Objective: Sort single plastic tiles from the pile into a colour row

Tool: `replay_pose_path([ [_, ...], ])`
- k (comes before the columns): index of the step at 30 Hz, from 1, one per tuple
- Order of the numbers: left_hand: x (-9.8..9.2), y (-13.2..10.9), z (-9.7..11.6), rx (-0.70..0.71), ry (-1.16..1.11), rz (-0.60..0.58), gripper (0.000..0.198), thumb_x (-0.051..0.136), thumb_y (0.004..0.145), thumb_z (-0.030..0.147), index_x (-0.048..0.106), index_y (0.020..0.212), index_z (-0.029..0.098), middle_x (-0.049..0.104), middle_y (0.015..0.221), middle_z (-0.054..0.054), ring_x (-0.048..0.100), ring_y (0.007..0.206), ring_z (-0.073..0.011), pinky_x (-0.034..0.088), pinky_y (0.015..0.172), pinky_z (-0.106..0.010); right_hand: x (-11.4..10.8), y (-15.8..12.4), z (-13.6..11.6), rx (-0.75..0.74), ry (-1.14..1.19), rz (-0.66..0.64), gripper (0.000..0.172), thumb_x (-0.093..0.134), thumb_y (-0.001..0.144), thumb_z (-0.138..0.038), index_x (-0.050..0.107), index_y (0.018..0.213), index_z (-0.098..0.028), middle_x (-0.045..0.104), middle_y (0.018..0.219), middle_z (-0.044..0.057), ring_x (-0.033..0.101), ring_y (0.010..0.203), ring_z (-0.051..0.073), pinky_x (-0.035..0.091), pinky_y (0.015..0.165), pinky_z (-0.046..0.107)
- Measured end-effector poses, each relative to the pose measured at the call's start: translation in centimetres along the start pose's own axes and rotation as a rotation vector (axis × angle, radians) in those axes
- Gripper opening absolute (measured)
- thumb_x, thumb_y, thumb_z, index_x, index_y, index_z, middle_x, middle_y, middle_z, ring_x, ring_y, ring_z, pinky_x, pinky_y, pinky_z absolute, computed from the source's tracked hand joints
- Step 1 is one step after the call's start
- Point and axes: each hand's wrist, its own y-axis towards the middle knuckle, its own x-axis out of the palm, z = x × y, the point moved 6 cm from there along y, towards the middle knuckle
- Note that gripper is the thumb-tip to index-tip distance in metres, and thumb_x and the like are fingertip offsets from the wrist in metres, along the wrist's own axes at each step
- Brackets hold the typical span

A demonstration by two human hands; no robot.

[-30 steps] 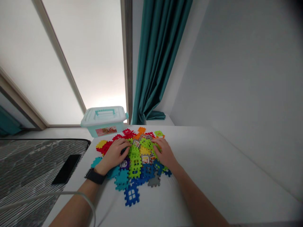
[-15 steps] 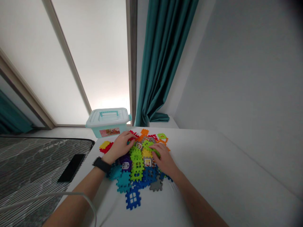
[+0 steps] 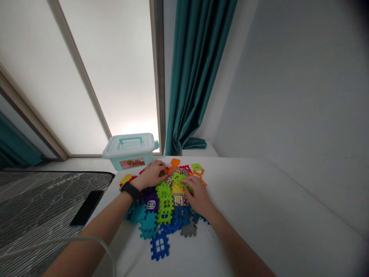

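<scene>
A pile of colourful plastic interlocking blocks covers the middle of the white table [image 3: 242,215]. Lime-green blocks [image 3: 165,207] run down its centre, with purple [image 3: 151,196] and teal ones [image 3: 149,226] to their left. A dark blue window block [image 3: 160,247] lies nearest me, and a grey block [image 3: 189,229] sits to its right. My left hand [image 3: 152,175], wearing a black watch, is curled over the far left of the pile; what its fingers hold is hidden. On the right side, my right hand [image 3: 198,194] has thumb and fingers closed around a lime-green block.
A lidded pale turquoise box [image 3: 129,151] stands at the table's far left corner. Left of the table, a black phone [image 3: 87,207] lies on a striped dark surface. A white cable [image 3: 69,239] crosses in front of my left forearm. A teal curtain [image 3: 193,77] hangs behind.
My left hand has shifted slightly right, and its fingers have curled closer together over the blocks. My right hand stays nearly in place. The view has tilted a little.
</scene>
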Motion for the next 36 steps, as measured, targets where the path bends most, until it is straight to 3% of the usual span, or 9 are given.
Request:
replay_pose_path([
  [6, -1.8, -0.5, 0.3, -0.052, -0.125, 0.044, 0.021, 0.059, 0.093, 0.036, 0.066, 0.079, 0.021, 0.068, 0.101, -0.006, 0.063, 0.095, -0.0217, 0.052, 0.091, -0.038, -0.1, 0.0, -0.3, -0.006, 0.007, 0.022, 0.024, 0.051, 0.091, -0.012, 0.068, 0.103, -0.024, 0.069, 0.105, 0.006, 0.062, 0.103, 0.025, 0.05, 0.095, 0.044],
  [10, -3.3, -2.0, 1.3, -0.159, -0.336, 0.157, 0.019, 0.057, 0.094, 0.035, 0.063, 0.083, 0.021, 0.07, 0.087, -0.002, 0.064, 0.083, -0.0195, 0.051, 0.081, -0.035, -0.1, 0.0, -0.6, -0.017, 0.0, 0.019, 0.024, 0.051, 0.092, -0.012, 0.068, 0.103, -0.024, 0.07, 0.104, 0.006, 0.062, 0.103, 0.025, 0.049, 0.096, 0.044],
  [18, -1.8, -4.9, 2.5, -0.186, -0.495, 0.455, 0.009, 0.061, 0.092, 0.028, 0.062, 0.09, 0.02, 0.07, 0.087, -0.002, 0.065, 0.079, -0.0172, 0.054, 0.075, -0.031, -0.3, 0.0, -1.6, -0.035, -0.005, 0.039, 0.023, 0.049, 0.094, -0.014, 0.067, 0.103, -0.024, 0.07, 0.102, 0.006, 0.062, 0.101, 0.025, 0.048, 0.093, 0.044],
  [21, -1.3, -5.4, 3.9, -0.094, -0.374, 0.484, 0.009, 0.06, 0.095, 0.028, 0.063, 0.091, 0.021, 0.07, 0.086, -0.002, 0.065, 0.08, -0.0178, 0.054, 0.074, -0.031, -0.4, -0.3, -2.3, -0.041, -0.003, 0.069, 0.024, 0.049, 0.095, -0.016, 0.064, 0.111, -0.025, 0.07, 0.101, 0.006, 0.062, 0.1, 0.026, 0.049, 0.092, 0.044],
  [24, -1.1, -5.8, 6.1, 0.101, -0.189, 0.478, 0.01, 0.058, 0.099, 0.026, 0.064, 0.093, 0.02, 0.071, 0.087, -0.004, 0.066, 0.081, -0.0191, 0.053, 0.076, -0.033, -0.4, -0.7, -2.9, -0.027, -0.004, 0.12, 0.028, 0.05, 0.096, -0.02, 0.06, 0.122, -0.025, 0.069, 0.092, 0.005, 0.063, 0.092, 0.025, 0.049, 0.088, 0.042],
  [28, -0.7, -6.3, 8.3, 0.303, -0.04, 0.46, 0.006, 0.059, 0.099, 0.019, 0.065, 0.101, 0.02, 0.074, 0.086, -0.004, 0.065, 0.08, -0.0188, 0.053, 0.076, -0.034, -0.4, -0.8, -3.4, -0.057, -0.042, 0.115, 0.018, 0.05, 0.099, -0.023, 0.064, 0.11, -0.026, 0.068, 0.089, 0.004, 0.062, 0.086, 0.024, 0.048, 0.083, 0.04],
  [33, -0.6, -6.5, 9.1, 0.365, -0.034, 0.462, 0.008, 0.062, 0.098, 0.02, 0.063, 0.107, 0.02, 0.075, 0.09, -0.004, 0.067, 0.079, -0.0175, 0.053, 0.076, -0.033, -1.0, -0.4, -3.2, -0.069, -0.042, 0.092, 0.017, 0.049, 0.101, -0.025, 0.065, 0.096, -0.025, 0.069, 0.088, 0.004, 0.062, 0.087, 0.023, 0.047, 0.084, 0.04],
  [36, -0.9, -6.5, 9.0, 0.376, -0.086, 0.436, 0.02, 0.067, 0.096, 0.032, 0.063, 0.113, 0.021, 0.076, 0.095, -0.006, 0.069, 0.084, -0.0194, 0.054, 0.079, -0.035, -1.5, -0.2, -3.0, -0.065, -0.012, 0.1, 0.019, 0.047, 0.102, -0.026, 0.065, 0.096, -0.026, 0.069, 0.089, 0.004, 0.062, 0.087, 0.023, 0.047, 0.086, 0.04],
])
